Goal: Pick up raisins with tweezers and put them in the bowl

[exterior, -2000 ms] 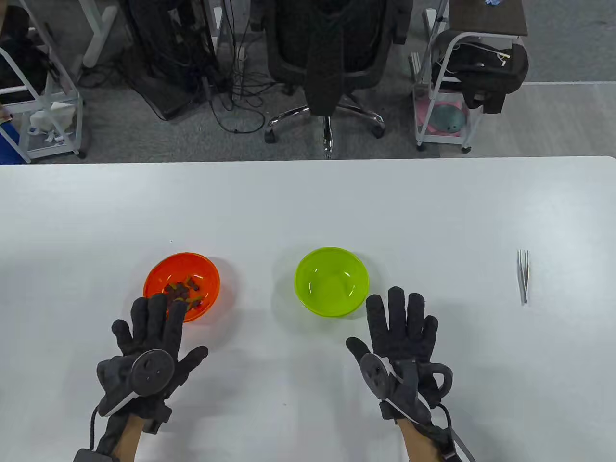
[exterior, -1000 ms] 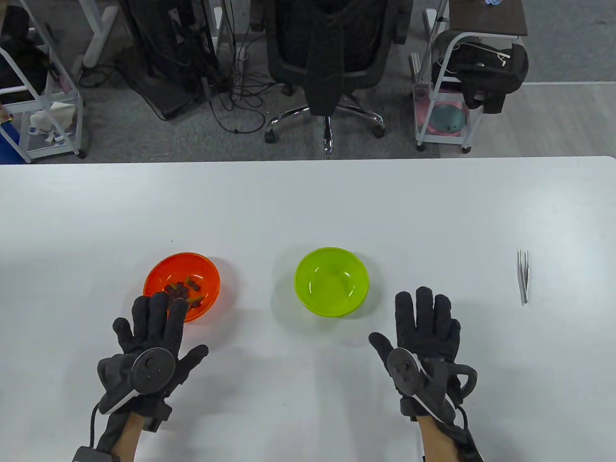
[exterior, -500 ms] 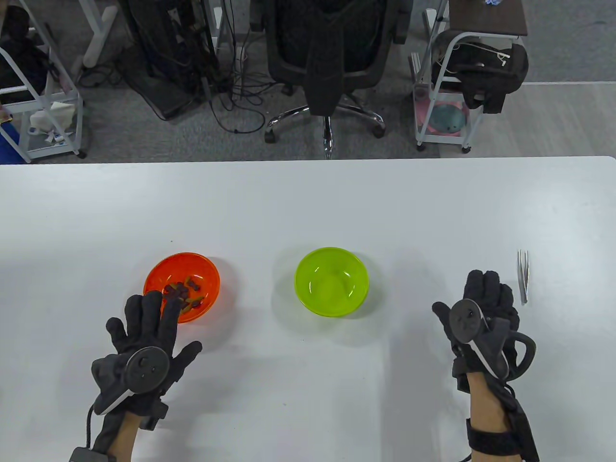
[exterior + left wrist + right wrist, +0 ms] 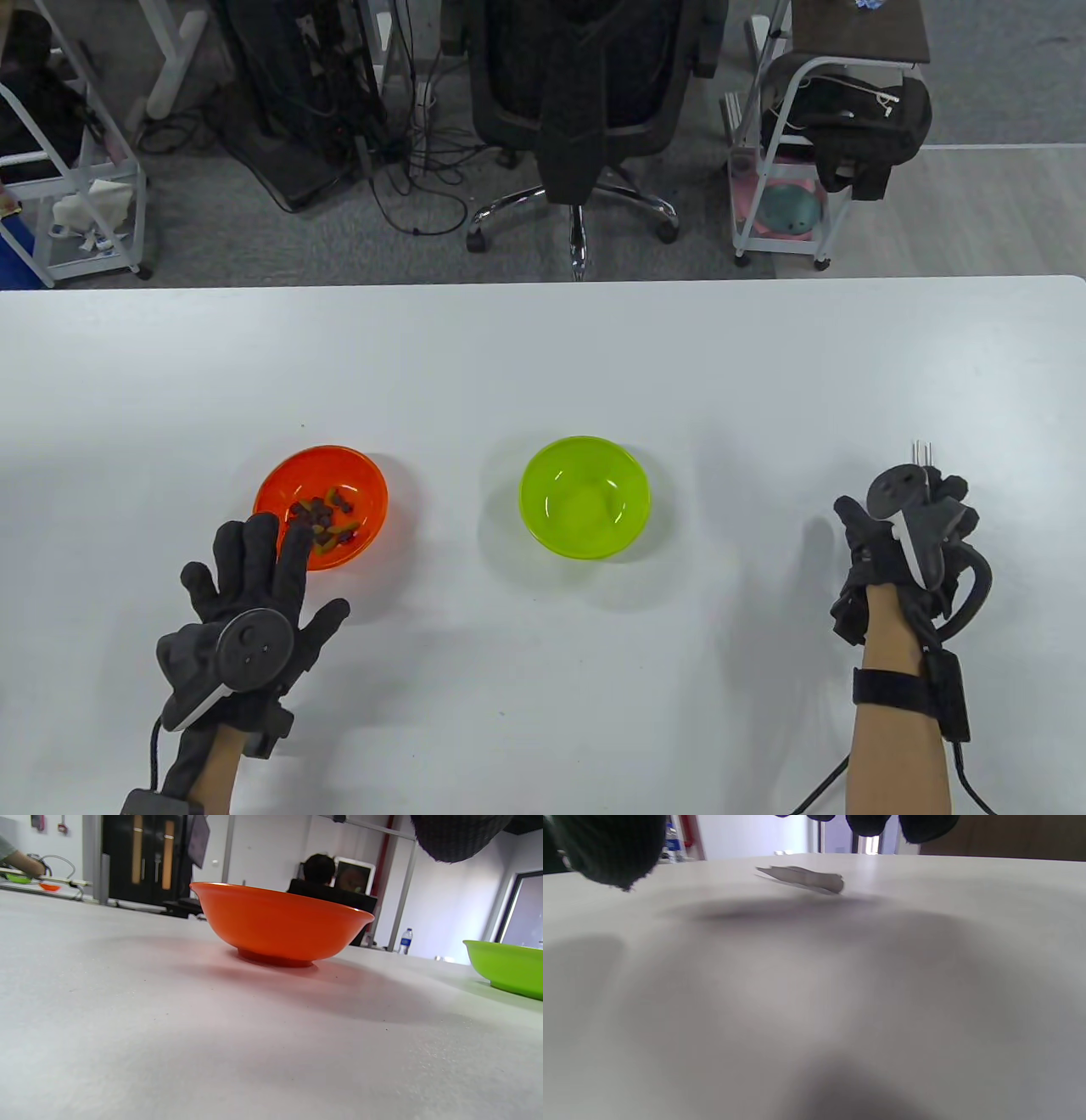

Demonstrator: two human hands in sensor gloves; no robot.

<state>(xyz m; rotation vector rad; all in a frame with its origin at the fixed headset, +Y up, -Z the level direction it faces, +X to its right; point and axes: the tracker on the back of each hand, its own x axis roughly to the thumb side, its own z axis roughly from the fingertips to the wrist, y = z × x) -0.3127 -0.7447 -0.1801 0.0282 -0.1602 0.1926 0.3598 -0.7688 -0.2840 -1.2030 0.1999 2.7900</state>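
Observation:
An orange bowl holds several dark raisins at the table's left; it also shows in the left wrist view. An empty green bowl stands in the middle, and its edge shows in the left wrist view. My left hand lies flat with fingers spread, fingertips at the orange bowl's near rim. Metal tweezers lie at the right, mostly hidden under my right hand. In the right wrist view the tweezers lie on the table with my fingertips hanging above them, apart from them.
The white table reaches a far edge, beyond which stand an office chair and a white cart. A thumb tip hangs at the right wrist view's top left.
My right hand has moved right from beside the green bowl to over the tweezers and tilted down onto them. My left hand has slid slightly toward me and left.

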